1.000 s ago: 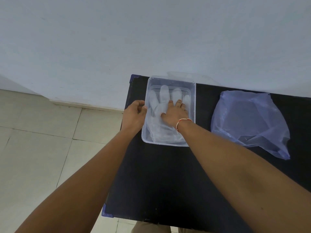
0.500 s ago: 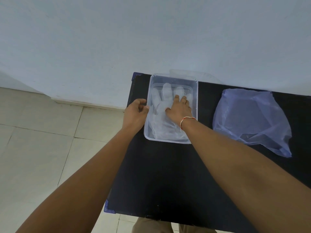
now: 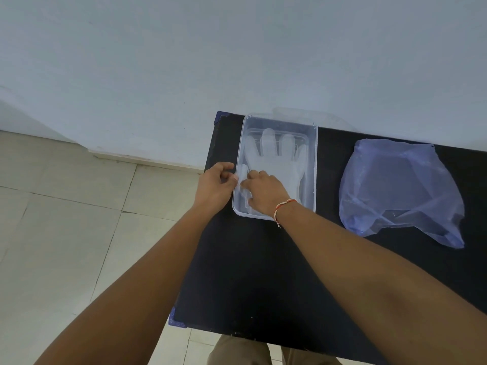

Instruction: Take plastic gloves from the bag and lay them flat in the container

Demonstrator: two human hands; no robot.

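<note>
1. A pale grey-blue wall fills the upper half, with cream floor tiles at lower left. A black counter [image 3: 258, 272] stands against the wall.
2. The fingers [image 3: 246, 183] of the right hand [image 3: 263, 193] are bent and pressed down inside the container, on the left part of the glove near its thumb. Whether they pinch the film or only press on it cannot be told.
3. The fingers [image 3: 232, 177] of the left hand [image 3: 214, 185] curl loosely at the container's left rim, thumb and forefinger close together. They seem to steady the rim or nip a bit of film; which one cannot be told.
4. A thin red and white thread bracelet [image 3: 283, 208] circles the right wrist.
5. The clear plastic glove [image 3: 276, 159] lies flat in the clear rectangular container [image 3: 315, 164]. Its long axis runs along the container's length, fingertips pointing away toward the wall, cuff toward the person.
6. The glove looks very light, limp and slippery, likely to cling and wrinkle. The cuff edge is probably the best place to take hold of it, smoothing outward with flat fingers.
7. A translucent bluish plastic bag [image 3: 400, 191] lies crumpled on the counter, well apart to the right of the container. What it holds cannot be made out.
</note>
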